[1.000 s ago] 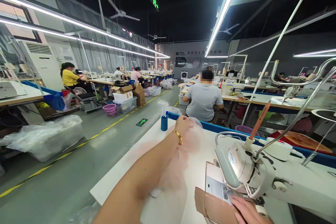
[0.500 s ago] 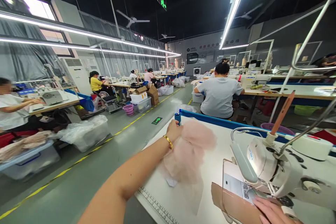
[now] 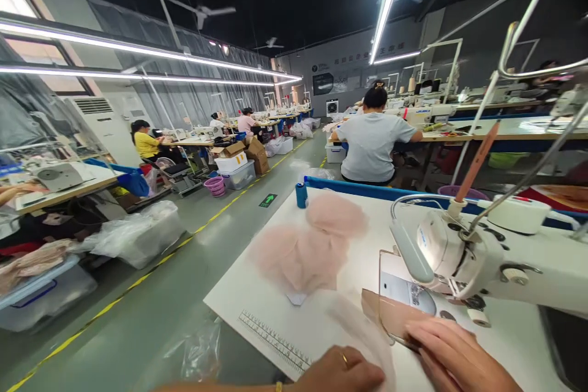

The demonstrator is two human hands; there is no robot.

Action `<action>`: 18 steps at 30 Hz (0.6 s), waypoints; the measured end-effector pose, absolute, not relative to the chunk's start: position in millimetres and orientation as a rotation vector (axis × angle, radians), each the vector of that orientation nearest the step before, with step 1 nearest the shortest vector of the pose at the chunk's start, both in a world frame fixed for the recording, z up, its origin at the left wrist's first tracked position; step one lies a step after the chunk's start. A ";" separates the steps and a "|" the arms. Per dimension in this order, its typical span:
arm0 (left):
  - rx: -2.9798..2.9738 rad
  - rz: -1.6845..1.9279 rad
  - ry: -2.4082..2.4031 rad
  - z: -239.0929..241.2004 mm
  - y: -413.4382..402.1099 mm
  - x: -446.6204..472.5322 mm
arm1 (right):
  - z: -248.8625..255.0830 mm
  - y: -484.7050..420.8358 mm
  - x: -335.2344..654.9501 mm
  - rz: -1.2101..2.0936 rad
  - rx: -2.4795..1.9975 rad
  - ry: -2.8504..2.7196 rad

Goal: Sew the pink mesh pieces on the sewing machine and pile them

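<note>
Lying flat near the table's (image 3: 257, 294) near edge, the left hand (image 3: 342, 373) presses on a thin pink cloth (image 3: 367, 331). The right hand (image 3: 459, 358) is flat too, on a brown card (image 3: 390, 318) by the sewing machine (image 3: 463, 251). Neither hand grips anything. The step looks like lining up a piece; next it needs sliding under the needle. More pink cloth (image 3: 312, 245) sits farther off. Across the aisle on the left, a clear bin (image 3: 138, 236) holds bagged goods.
</note>
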State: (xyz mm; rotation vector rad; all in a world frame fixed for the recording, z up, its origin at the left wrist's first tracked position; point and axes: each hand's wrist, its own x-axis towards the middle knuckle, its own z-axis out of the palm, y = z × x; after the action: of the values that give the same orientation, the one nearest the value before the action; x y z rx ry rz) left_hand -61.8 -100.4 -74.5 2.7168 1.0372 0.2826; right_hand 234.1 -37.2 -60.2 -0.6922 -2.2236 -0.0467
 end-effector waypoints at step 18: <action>2.041 0.529 1.185 -3.4 -46.2 -45.2 | -26.8 -63.2 202.4 0.455 -0.818 -2.123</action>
State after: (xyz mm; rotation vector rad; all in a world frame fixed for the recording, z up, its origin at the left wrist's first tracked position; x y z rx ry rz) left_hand -45.2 -46.2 -3.4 2.0411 1.1851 0.5286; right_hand 202.4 -63.2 -26.8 -0.8176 -2.1226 0.4554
